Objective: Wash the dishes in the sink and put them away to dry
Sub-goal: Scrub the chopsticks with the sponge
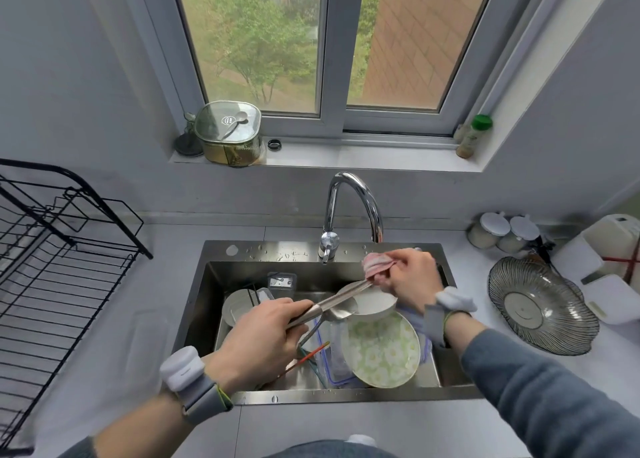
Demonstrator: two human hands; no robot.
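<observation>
Steel sink, far edge: metal chopsticks are gripped by the left hand; their tips are pinched in a pink cloth by the right hand. Full-length strokes are advised.

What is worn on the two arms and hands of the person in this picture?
Both hands are bare. The left hand has at its wrist a white rounded device on a grey band with a thin yellow-green cord. The right hand has a similar white device on a grey strap. The right forearm wears a blue-grey sleeve.
</observation>
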